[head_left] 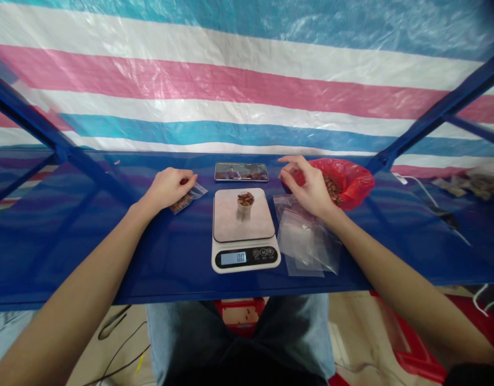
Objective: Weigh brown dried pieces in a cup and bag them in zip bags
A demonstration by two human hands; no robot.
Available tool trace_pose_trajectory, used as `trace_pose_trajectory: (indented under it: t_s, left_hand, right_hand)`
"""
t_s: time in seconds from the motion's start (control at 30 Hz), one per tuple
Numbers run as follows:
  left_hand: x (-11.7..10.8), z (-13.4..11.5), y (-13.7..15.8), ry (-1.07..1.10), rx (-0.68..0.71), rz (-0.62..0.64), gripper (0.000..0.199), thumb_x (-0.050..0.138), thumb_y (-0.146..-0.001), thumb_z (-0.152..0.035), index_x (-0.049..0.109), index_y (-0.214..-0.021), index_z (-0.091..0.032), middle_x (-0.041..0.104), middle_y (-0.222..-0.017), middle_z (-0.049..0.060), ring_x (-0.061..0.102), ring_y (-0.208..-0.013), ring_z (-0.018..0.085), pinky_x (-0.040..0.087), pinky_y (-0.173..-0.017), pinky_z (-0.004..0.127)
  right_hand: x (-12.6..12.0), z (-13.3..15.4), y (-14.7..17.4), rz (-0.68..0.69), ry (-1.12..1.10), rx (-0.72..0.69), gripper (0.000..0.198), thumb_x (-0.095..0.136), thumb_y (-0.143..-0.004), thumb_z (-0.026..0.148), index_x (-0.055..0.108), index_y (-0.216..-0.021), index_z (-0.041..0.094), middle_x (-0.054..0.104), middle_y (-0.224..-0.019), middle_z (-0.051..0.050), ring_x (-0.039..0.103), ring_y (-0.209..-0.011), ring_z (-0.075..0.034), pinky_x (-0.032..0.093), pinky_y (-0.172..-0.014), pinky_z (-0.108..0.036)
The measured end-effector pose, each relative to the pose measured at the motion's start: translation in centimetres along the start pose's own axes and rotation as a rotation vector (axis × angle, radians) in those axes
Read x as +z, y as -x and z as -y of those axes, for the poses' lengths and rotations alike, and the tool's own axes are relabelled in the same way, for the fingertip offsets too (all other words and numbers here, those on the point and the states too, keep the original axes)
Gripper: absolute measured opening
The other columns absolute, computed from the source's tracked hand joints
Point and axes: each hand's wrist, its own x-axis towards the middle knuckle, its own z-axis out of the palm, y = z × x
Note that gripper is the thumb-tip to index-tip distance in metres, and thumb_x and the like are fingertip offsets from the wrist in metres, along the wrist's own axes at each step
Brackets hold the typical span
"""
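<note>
My left hand (170, 187) rests on the blue shelf with curled fingers closed on a small clear zip bag (183, 202) of brown pieces, part of which the hand hides. To its right, a white kitchen scale (222, 228) reads 0.0. On the scale's plate stands a small clear cup (243, 213) filled with brown pieces (245, 199). My right hand (307, 185) hovers by a red plastic bag (359, 179) holding more brown pieces (332, 190). Its thumb and index finger are apart, with nothing visible between them. Flat empty zip bags (305, 241) lie below that hand.
Behind the scale lies a phone (241, 172) with a picture on its screen. Blue metal posts (424, 123) rise at both sides before a striped plastic sheet (230, 80). A white cable (421, 187) and several small bags (472, 185) lie at the far right.
</note>
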Motion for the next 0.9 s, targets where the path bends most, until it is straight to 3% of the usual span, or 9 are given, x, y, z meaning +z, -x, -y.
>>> trace_pose_trajectory:
  t_s: [0.23, 0.5, 0.73, 0.9]
  left_hand:
    - [-0.3, -0.4, 0.1, 0.008, 0.011, 0.013, 0.042, 0.043, -0.099, -0.047, 0.053, -0.066, -0.023, 0.055, -0.061, 0.003, 0.05, -0.06, 0.02, 0.03, -0.063, 0.033]
    - [-0.5, -0.9, 0.3, 0.011, 0.014, 0.008, 0.042, 0.043, -0.099, -0.046, 0.048, -0.064, -0.022, 0.049, -0.058, 0.002, 0.045, -0.057, 0.018, 0.027, -0.061, 0.033]
    - [-0.9, -1.2, 0.6, 0.0, 0.018, -0.043, 0.044, 0.043, -0.102, -0.045, 0.051, -0.066, -0.022, 0.052, -0.059, 0.003, 0.048, -0.058, 0.018, 0.029, -0.062, 0.033]
    - [-1.2, -1.3, 0.7, -0.001, 0.027, -0.058, 0.047, 0.038, -0.105, -0.048, 0.055, -0.069, -0.022, 0.059, -0.062, 0.004, 0.055, -0.061, 0.021, 0.029, -0.062, 0.033]
  right_hand:
    - [0.2, -0.4, 0.5, 0.021, 0.029, -0.039, 0.027, 0.055, -0.104, 0.024, 0.066, -0.129, 0.025, 0.072, -0.091, -0.003, 0.07, -0.086, -0.025, 0.055, -0.087, -0.04]
    - [0.0, -0.7, 0.5, 0.018, 0.023, 0.016, 0.027, 0.055, -0.103, 0.027, 0.068, -0.127, 0.025, 0.072, -0.088, -0.003, 0.069, -0.079, -0.023, 0.056, -0.083, -0.039]
    - [-0.5, -0.7, 0.5, 0.004, 0.053, 0.015, 0.028, 0.056, -0.103, 0.029, 0.067, -0.128, 0.026, 0.074, -0.089, -0.003, 0.071, -0.083, -0.024, 0.057, -0.086, -0.039]
    - [-1.4, -0.6, 0.1, 0.007, 0.027, 0.032, 0.025, 0.057, -0.104, 0.032, 0.069, -0.124, 0.024, 0.072, -0.085, -0.002, 0.068, -0.077, -0.021, 0.055, -0.076, -0.035]
